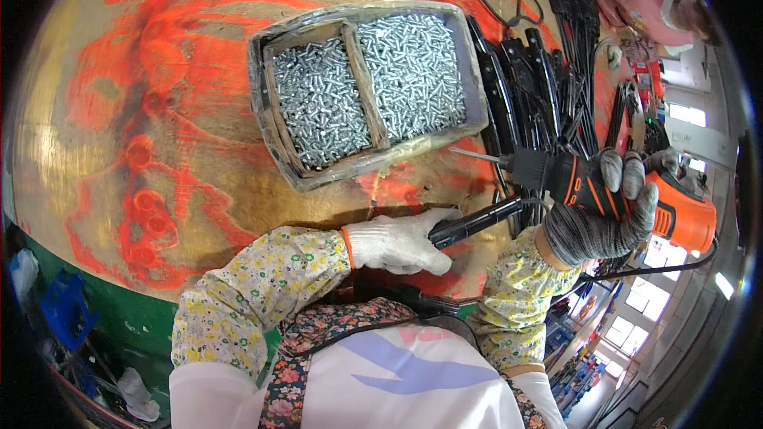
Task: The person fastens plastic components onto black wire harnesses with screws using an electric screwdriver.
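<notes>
My left hand, in a white glove with an orange cuff, is closed around one end of a black tube-shaped part. A thin cable or rod end shows at the part's far right tip. My right hand, in a dark grey glove, grips an orange and black power drill by its body. The drill's thin metal bit points left, above the black part and apart from it. Just beyond the bit lies a two-section box holding many small silver screws or rivets.
Several long black parts lie piled right of the box, with more black rods behind them. A black cord curls at the back. The worktop is wood smeared with red. Another person is at the far right.
</notes>
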Available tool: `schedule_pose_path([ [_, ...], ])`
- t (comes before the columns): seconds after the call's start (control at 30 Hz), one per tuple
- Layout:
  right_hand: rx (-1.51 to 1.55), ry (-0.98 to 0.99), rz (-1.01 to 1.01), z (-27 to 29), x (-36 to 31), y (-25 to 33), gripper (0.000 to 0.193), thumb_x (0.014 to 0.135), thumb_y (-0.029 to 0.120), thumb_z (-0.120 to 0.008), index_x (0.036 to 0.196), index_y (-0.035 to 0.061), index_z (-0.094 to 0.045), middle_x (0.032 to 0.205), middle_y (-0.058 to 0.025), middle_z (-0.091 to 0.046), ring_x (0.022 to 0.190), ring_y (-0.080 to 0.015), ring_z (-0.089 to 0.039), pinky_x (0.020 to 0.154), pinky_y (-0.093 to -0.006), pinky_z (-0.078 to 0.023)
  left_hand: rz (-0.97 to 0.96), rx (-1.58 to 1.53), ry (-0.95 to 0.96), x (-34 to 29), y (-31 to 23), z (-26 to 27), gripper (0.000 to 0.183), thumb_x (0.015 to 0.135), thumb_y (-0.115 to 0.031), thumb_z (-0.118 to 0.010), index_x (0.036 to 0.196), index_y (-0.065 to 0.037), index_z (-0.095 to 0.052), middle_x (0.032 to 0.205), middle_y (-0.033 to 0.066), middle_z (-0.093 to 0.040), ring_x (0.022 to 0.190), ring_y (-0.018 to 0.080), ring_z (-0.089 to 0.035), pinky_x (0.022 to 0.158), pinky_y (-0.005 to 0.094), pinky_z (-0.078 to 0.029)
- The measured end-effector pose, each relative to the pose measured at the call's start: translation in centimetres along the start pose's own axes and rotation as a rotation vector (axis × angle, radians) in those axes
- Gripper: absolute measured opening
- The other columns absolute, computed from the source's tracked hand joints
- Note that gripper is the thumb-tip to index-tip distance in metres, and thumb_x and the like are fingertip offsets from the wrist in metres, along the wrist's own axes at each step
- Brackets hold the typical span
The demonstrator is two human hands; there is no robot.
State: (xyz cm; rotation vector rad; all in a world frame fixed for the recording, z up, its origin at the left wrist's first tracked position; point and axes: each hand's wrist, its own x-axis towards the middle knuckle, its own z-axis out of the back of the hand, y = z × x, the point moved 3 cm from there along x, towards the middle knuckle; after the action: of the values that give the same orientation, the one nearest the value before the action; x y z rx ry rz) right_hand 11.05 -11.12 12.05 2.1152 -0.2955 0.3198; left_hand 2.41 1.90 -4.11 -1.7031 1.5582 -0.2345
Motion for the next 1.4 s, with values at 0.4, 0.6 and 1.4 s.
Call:
schedule_pose_path([
  [0.4,-0.114,-0.094,0.092,-0.3,0.2,-3.6,0.058,0.086,0.008,-0.061,0.138,0.0065,-0.034,0.073,-0.004,-0.051,0.068,-0.0155,-0.048,0.066,-0.0313,-0.044,-0.019,-0.005,-0.024,0.0,0.4,-0.3,0.09,0.071,-0.019,-0.066,0.147,-0.01,-0.018,0.062,-0.0035,-0.046,0.044,0.0075,-0.042,0.037,0.0224,-0.032],
  [0.6,-0.191,0.058,0.13,-0.6,1.9,-5.6,0.011,0.086,0.014,-0.064,0.086,0.0036,-0.06,0.081,-0.0055,-0.056,0.076,-0.0185,-0.05,0.074,-0.0305,-0.042,-0.01,-0.069,0.005,-0.2,0.2,-0.3,0.09,0.072,-0.019,-0.066,0.147,-0.01,-0.018,0.063,-0.0035,-0.048,0.044,0.0066,-0.042,0.037,0.0219,-0.032],
  [1.4,0.036,-0.025,0.03,0.7,2.1,-2.9,0.044,0.088,0.015,-0.061,0.13,0.009,-0.048,0.082,-0.0063,-0.056,0.075,-0.0186,-0.053,0.07,-0.0325,-0.048,-0.025,-0.076,0.028,-0.7,0.1,-0.3,0.092,0.072,-0.02,-0.066,0.148,-0.011,-0.016,0.058,-0.0044,-0.044,0.042,0.0064,-0.04,0.036,0.0223,-0.03],
])
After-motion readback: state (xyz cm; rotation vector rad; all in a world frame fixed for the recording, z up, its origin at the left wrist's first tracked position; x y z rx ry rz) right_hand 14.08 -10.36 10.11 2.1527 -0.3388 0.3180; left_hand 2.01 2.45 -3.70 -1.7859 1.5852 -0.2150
